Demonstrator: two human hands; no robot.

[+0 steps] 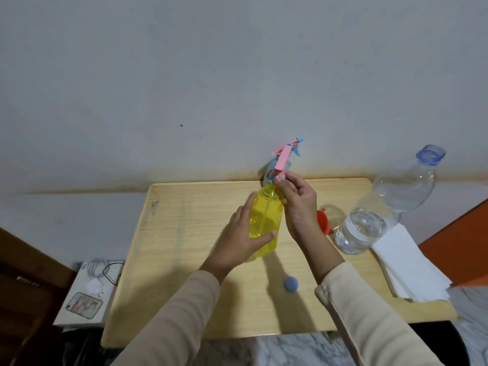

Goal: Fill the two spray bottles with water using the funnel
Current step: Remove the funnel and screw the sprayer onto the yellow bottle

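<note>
A yellow spray bottle [265, 220] stands upright on the wooden table [184, 260]. My left hand [241, 240] wraps around its body. My right hand [297, 204] grips the blue collar of the pink and blue spray head [282, 161] at the bottle's neck. Behind it, near the wall, part of a second, bluish spray bottle [268, 170] shows, mostly hidden. A red funnel [324, 221] lies on the table to the right of my right hand. A large clear water bottle [380, 212], uncapped and partly filled, stands at the right.
A blue bottle cap [291, 283] lies on the table near the front. A stack of white tissues [408, 265] sits at the table's right edge. To the left, a white box [79, 313] with a phone and cables sits lower down. The wall is right behind the table.
</note>
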